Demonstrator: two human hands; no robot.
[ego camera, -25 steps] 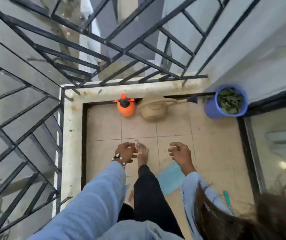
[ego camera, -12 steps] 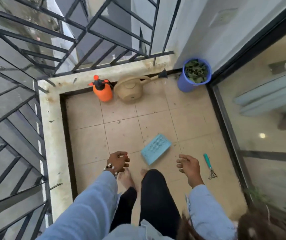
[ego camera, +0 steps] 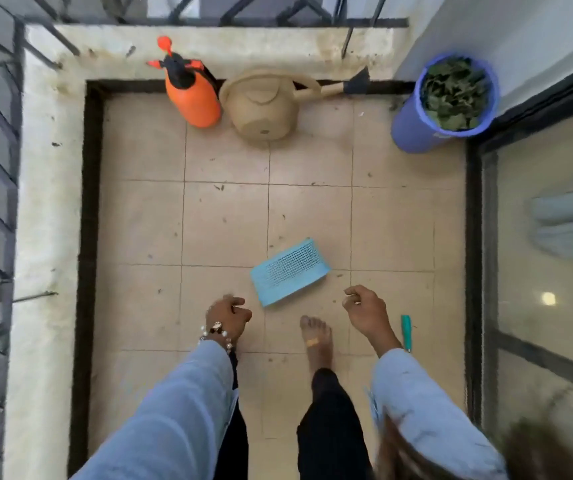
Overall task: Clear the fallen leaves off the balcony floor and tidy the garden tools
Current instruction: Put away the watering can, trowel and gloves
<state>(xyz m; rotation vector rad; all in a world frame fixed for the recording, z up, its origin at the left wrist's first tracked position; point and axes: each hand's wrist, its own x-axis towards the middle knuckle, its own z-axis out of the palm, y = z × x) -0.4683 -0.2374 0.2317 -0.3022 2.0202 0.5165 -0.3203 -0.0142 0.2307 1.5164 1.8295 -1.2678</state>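
I stand on the tiled balcony floor (ego camera: pixel 222 223), which is dotted with small leaf bits. My left hand (ego camera: pixel 229 317) hangs with its fingers curled tight and nothing showing in it. My right hand (ego camera: pixel 364 313) is curled too, thumb and forefinger pinching a tiny pale scrap. A light-blue perforated dustpan (ego camera: pixel 290 271) lies on the tiles just ahead, between my hands. A green-handled hand rake (ego camera: pixel 406 332) lies to the right of my right wrist, partly hidden by my arm. At the far right corner stands a blue bucket (ego camera: pixel 413 129) full of green leaves.
An orange pump sprayer (ego camera: pixel 193 95) and a beige watering can (ego camera: pixel 264 110) stand against the far ledge (ego camera: pixel 49 202). Black railing runs along the left and far sides. A glass sliding door (ego camera: pixel 548 271) bounds the right. My bare foot (ego camera: pixel 316 336) is planted between my hands.
I have risen from a crouch and stepped back, so the view now looks straight down. Both hands lifted from the floor and stay curled. The dustpan and rake came into view.
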